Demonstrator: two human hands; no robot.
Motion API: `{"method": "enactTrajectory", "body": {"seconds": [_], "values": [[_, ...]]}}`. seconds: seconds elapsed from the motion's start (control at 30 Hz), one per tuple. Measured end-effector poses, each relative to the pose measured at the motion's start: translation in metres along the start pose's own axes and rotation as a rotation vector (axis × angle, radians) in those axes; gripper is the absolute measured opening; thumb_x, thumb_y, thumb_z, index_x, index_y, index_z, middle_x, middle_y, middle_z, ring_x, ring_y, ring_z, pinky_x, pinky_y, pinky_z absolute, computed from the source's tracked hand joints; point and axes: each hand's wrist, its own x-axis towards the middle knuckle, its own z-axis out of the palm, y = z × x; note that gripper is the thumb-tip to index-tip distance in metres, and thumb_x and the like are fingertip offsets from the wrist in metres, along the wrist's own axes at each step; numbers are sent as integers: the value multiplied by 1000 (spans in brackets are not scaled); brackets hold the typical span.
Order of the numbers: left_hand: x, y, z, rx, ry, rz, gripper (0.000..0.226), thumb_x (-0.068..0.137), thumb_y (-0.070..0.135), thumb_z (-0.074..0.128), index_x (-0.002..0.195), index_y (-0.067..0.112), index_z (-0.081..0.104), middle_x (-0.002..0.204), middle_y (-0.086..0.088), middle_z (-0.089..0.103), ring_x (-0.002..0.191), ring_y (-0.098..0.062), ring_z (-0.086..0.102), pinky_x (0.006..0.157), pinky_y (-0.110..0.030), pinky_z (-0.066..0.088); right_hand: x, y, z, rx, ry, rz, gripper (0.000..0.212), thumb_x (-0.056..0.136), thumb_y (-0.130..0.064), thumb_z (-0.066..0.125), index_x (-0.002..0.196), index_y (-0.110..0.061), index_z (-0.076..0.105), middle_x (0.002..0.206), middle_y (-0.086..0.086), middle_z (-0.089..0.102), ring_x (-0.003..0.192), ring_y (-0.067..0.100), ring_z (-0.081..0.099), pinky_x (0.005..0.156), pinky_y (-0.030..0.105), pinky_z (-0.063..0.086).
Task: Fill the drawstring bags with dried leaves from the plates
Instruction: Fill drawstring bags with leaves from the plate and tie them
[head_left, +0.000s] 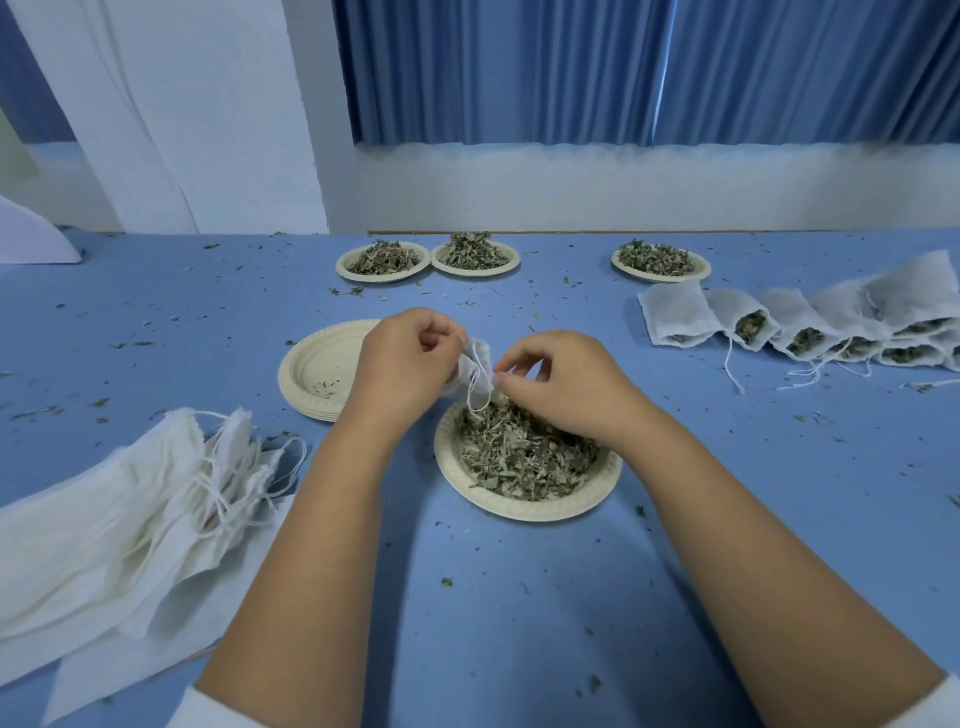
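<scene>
Small white fabric drawstring bag (478, 364): on my feed it hangs just above the far rim of the nearest round cream paper plate (519, 512), which is heaped with dried green leaves (524, 454). The left hand (410, 358) has its grip clamped on one side of the bag's mouth, fingers curled round the cloth. The right hand (566, 384) pinches the opposite side between thumb and forefinger. I cannot tell whether it has the hem or only the cord. The white cord loop (479, 402) dangles down to the leaves.

I judge the step in hand to be opening the mouth before any filling, since I see no leaves in this bag. Next, I think, the mouth must be spread wide and held by the left hand alone. That frees the right hand to pinch up leaves and drop them in over the plate, so that spills land back on it.

A row of filled white bags (779, 332) lies on the blue desk (519, 597) to the right, and a pile of empty white bags (156, 493) to the left. A stack of empty cream plates (311, 371) sits beside the left hand. Three more plates of leaves (475, 254) wait at the far edge, so I judge much of the work is left.
</scene>
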Motion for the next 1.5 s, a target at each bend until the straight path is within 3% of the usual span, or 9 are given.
{"method": "enactTrajectory", "body": {"seconds": [0.1, 0.4, 0.57, 0.7, 0.83, 0.93, 1.17, 1.33, 1.5], "values": [[-2, 3, 0, -7, -4, -3, 7, 90, 17, 66, 86, 18, 70, 76, 1, 68, 69, -16, 66, 81, -41, 58, -1, -4, 9, 63, 43, 44, 30, 71, -60, 73, 73, -30, 69, 76, -14, 66, 64, -4, 53, 61, 21, 42], [0, 0, -3, -37, 105, -44, 13, 91, 15, 61, 80, 21, 67, 63, 6, 67, 56, -8, 65, 74, -34, 59, -6, -15, 6, 200, 213, -76, 9, 84, -25, 72, 77, -20, 75, 68, -8, 69, 65, 8, 60, 65, 19, 46], [2, -1, -3, -47, 143, -60, 10, 92, 17, 61, 85, 17, 68, 68, 3, 68, 54, -7, 64, 73, -34, 60, -10, -18, -2, 287, 22, -91, 12, 85, -24, 73, 73, -22, 73, 70, -3, 71, 59, 3, 55, 62, 14, 46], [3, -4, -5, -26, 166, -47, 14, 92, 18, 60, 79, 23, 65, 66, 7, 67, 50, -2, 62, 61, -23, 52, -10, -12, -7, 214, -101, -56, 17, 83, -20, 72, 67, -24, 70, 57, -14, 63, 50, -4, 51, 54, 8, 39], [3, -3, -8, -48, 239, -58, 18, 91, 17, 58, 77, 26, 63, 66, 11, 66, 54, 1, 62, 58, -12, 47, -7, 0, -15, 47, -122, 22, 14, 77, -22, 71, 63, -23, 68, 54, -15, 61, 53, -2, 53, 61, 21, 49], [4, -3, -11, -50, 240, -76, 17, 90, 18, 59, 77, 27, 64, 74, 8, 68, 73, -14, 69, 74, -27, 54, -4, 10, -20, -62, 11, 86, 21, 81, -24, 68, 61, -27, 64, 57, -12, 61, 58, 2, 55, 64, 26, 49], [-1, -1, -4, -11, -18, 56, 12, 90, 18, 65, 80, 23, 68, 74, 4, 66, 73, -24, 69, 78, -46, 59, -1, -1, -9, 169, 212, -11, 18, 85, -26, 71, 68, -30, 70, 58, 1, 64, 52, 4, 49, 57, 20, 43], [-3, 0, -2, 68, -10, 93, 19, 91, 18, 65, 75, 28, 64, 71, 7, 64, 70, -21, 68, 77, -42, 58, 1, 5, -17, 215, 439, 90, 20, 86, -22, 65, 66, -21, 69, 52, -3, 55, 51, 8, 47, 60, 24, 44], [-2, 0, -6, 81, 28, 69, 10, 92, 16, 63, 83, 16, 68, 75, 3, 66, 75, -24, 68, 79, -44, 57, 3, 19, -34, 231, 572, 244, 22, 88, -24, 62, 69, -16, 69, 52, -7, 51, 51, 8, 45, 62, 27, 45]]}}
